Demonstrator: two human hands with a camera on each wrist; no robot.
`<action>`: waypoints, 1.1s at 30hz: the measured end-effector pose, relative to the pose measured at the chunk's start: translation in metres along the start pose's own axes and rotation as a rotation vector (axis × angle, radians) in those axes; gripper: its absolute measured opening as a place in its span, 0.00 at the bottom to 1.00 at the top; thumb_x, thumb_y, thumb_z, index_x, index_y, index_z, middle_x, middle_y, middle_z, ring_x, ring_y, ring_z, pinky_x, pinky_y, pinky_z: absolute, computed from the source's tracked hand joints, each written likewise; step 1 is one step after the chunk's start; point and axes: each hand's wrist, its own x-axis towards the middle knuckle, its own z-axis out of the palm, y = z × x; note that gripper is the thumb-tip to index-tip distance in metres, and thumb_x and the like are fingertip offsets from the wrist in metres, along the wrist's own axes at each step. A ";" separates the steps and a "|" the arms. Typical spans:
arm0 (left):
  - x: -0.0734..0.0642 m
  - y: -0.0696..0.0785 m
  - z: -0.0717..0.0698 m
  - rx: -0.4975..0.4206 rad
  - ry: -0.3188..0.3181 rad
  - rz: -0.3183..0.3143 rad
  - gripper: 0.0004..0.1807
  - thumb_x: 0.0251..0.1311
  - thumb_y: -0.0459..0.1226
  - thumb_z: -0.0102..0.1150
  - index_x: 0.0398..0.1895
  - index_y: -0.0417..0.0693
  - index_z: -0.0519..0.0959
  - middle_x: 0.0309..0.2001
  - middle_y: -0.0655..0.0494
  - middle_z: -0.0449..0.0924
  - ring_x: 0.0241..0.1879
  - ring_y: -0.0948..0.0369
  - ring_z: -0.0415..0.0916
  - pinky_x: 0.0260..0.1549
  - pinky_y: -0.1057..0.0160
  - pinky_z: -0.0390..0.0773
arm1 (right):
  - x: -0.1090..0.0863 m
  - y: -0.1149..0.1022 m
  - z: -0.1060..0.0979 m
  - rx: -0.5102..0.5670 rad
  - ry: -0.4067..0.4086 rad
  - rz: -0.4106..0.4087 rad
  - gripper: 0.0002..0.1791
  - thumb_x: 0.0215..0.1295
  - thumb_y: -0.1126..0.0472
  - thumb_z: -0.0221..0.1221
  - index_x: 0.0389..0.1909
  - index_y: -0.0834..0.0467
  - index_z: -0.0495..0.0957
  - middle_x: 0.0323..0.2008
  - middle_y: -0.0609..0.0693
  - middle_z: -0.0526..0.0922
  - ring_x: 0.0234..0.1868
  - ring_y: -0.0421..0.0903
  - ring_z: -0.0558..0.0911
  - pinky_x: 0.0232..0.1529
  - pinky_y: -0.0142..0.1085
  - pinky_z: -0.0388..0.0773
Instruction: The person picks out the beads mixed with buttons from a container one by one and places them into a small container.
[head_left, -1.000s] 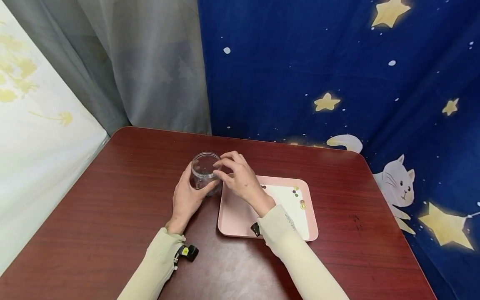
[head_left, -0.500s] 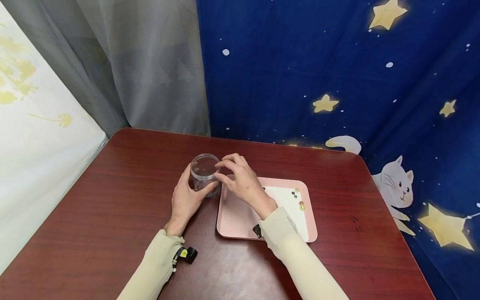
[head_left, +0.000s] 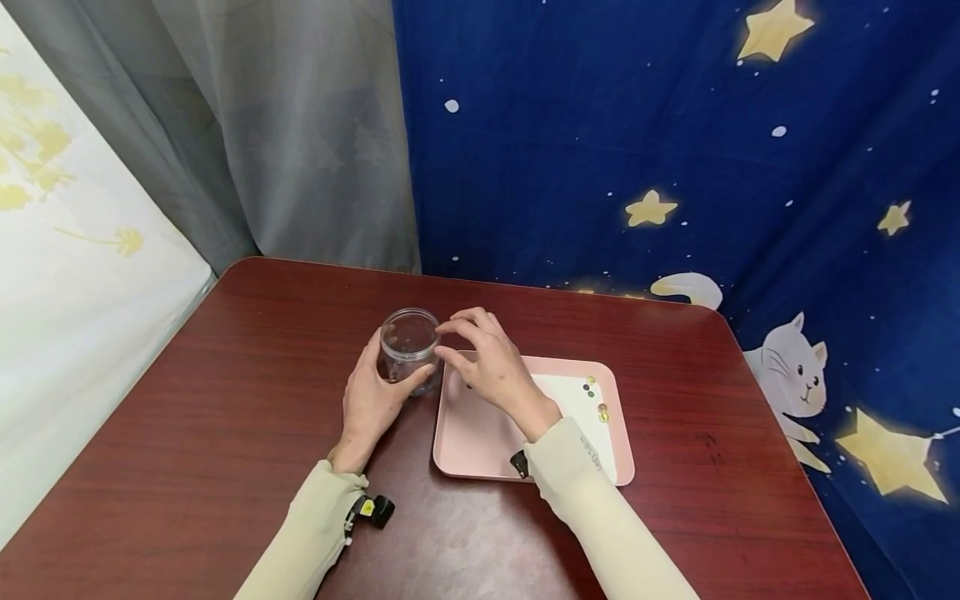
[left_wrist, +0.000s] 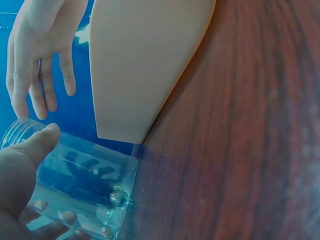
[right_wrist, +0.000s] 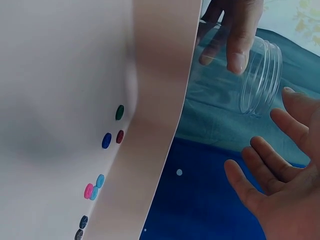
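A clear screw-neck jar (head_left: 408, 342) without a lid stands left of the pink tray, and my left hand (head_left: 372, 400) grips its side, thumb in front and fingers behind. Several small shiny round pieces (left_wrist: 115, 196) lie at the jar's bottom in the left wrist view. My right hand (head_left: 495, 371) hovers just right of the jar's rim, its fingers loosely bent. In the right wrist view that hand (right_wrist: 280, 200) shows parted fingers with nothing between them. Small coloured discs (right_wrist: 106, 140) in green, blue, red, pink and black lie along the tray's edge.
The pink tray (head_left: 468, 450) has a white floor and a raised rim, under my right forearm. A few yellow and dark pieces (head_left: 603, 413) lie at its right side. The dark red wooden table (head_left: 187, 467) ends at grey and blue star-patterned curtains (head_left: 525, 167).
My right hand has drawn slightly right, away from the jar's rim. My left hand keeps its grip on the jar.
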 end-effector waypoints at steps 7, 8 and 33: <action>-0.003 -0.002 0.000 0.002 -0.001 -0.005 0.55 0.52 0.58 0.78 0.81 0.69 0.59 0.74 0.51 0.71 0.71 0.48 0.72 0.67 0.36 0.70 | -0.003 0.003 -0.001 -0.004 0.009 0.009 0.16 0.72 0.51 0.66 0.56 0.50 0.85 0.58 0.45 0.79 0.62 0.46 0.76 0.62 0.47 0.79; -0.003 -0.002 0.000 0.003 -0.001 -0.006 0.55 0.51 0.59 0.78 0.81 0.69 0.59 0.74 0.51 0.71 0.71 0.48 0.72 0.67 0.36 0.70 | -0.004 0.004 -0.001 -0.004 0.013 0.014 0.16 0.71 0.51 0.66 0.56 0.51 0.85 0.58 0.45 0.79 0.62 0.46 0.77 0.62 0.47 0.79; -0.002 -0.001 0.002 0.010 0.012 0.004 0.54 0.52 0.60 0.77 0.81 0.71 0.59 0.74 0.52 0.72 0.72 0.49 0.72 0.68 0.36 0.70 | -0.018 0.023 -0.023 -0.062 0.008 0.129 0.13 0.68 0.54 0.69 0.51 0.51 0.86 0.57 0.49 0.80 0.62 0.50 0.77 0.63 0.48 0.77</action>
